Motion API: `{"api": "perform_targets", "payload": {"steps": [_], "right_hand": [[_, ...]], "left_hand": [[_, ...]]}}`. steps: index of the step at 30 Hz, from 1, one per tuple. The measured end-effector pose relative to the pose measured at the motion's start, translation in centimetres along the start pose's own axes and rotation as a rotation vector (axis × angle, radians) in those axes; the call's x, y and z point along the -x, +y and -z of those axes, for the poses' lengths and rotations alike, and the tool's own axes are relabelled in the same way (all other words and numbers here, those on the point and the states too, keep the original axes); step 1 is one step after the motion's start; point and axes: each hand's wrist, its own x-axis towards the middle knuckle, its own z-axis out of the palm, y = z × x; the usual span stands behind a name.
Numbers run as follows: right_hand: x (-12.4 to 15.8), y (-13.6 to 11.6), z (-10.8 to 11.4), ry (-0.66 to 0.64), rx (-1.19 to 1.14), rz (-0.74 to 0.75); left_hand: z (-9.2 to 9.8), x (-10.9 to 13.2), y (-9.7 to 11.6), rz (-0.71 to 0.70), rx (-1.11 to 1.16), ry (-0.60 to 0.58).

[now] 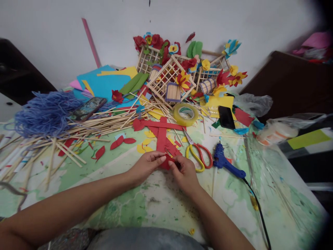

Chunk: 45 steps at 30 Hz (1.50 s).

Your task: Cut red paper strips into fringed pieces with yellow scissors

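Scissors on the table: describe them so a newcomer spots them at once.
On the green-patterned table, look just right of the person's right hand. The scissors lie there, on the near side of the tape roll and left of the blue glue gun. Only they have one yellow handle loop and one red.

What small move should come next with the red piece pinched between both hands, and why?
Probably hold the red paper piece with the left hand alone and free the right hand to reach for the blue glue gun. Both hands now pinch the piece, and the gun lies close on the right, just past the scissors.
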Motion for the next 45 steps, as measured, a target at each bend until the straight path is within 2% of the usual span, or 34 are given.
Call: {"api": "perform_targets", "payload": {"steps": [9,17,28,45], "right_hand": [[0.14,-0.23,0.10,0.010,-0.021,-0.020],[0.10,-0.19,0.05,0.020,-0.042,-0.008],[0.11,-0.20,0.18,0.029,-0.098,-0.016],[0.04,-0.01,0.34,0.044,-0.056,-0.007]], "left_hand": [[-0.30,0.09,0.53,0.060,0.049,0.020],[-0.16,-0.12,0.61,0.084,0.081,-0.016],[-0.23,0.13,0.59,0.101,0.032,0.023],[-0.37,0.24,0.64,0.131,-0.043,-0.042]]}}
